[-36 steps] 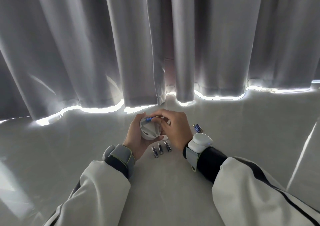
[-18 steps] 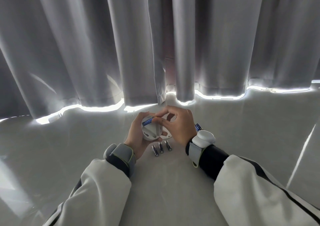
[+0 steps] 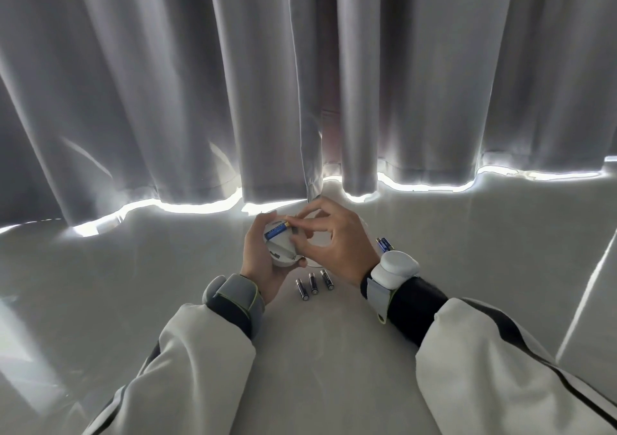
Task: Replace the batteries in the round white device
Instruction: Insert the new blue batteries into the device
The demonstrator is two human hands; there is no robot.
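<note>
My left hand (image 3: 258, 262) cups the round white device (image 3: 282, 249), its open back turned toward me. A blue battery (image 3: 276, 231) lies across the device's upper edge, and my right hand (image 3: 334, 244) pinches its gold end with thumb and forefinger. Three dark batteries (image 3: 314, 284) lie side by side on the white surface just below my hands. Two more blue batteries (image 3: 384, 243) sit to the right, partly hidden behind my right wrist. A white round piece (image 3: 320, 239) shows under my right fingers; I cannot tell what it is.
Grey curtains (image 3: 300, 83) hang close behind my hands, with bright light along their lower hem. The white glossy surface (image 3: 133, 284) spreads to both sides. A white band device (image 3: 394, 267) sits on my right wrist and a grey strap (image 3: 233, 292) on my left.
My right hand has lifted slightly and shifted right, and the blue battery now lies more exposed along the device's top. The left hand stays in place.
</note>
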